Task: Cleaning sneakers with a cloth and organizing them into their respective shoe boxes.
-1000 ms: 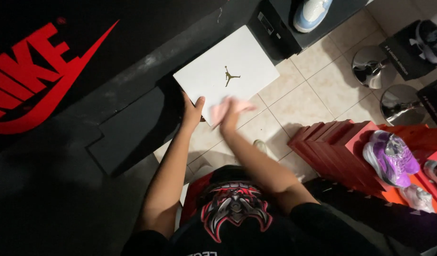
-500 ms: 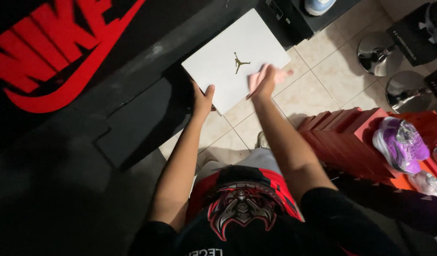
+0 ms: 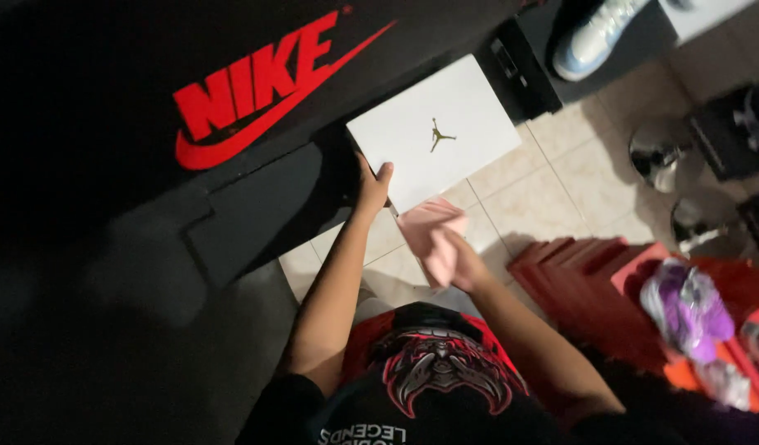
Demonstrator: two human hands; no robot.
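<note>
Flat white rectangular cardboard shoe-box lid (image 3: pixel 433 132) with a small gold emblem at its centre, gripped at its lower-left corner by left-hand fingers (image 3: pixel 379 177). Above and left of those fingers, a large black box-like surface (image 3: pixel 149 82) bearing a big red printed logo. Right of the right-hand fingers (image 3: pixel 445 247), a row of red cardboard boxes (image 3: pixel 577 280).

right hand (image 3: pixel 445 247) pulled off the white box (image 3: pixel 433 132) lid, now blurred toward six o'clock below its near edge, view shifted slightly
</note>
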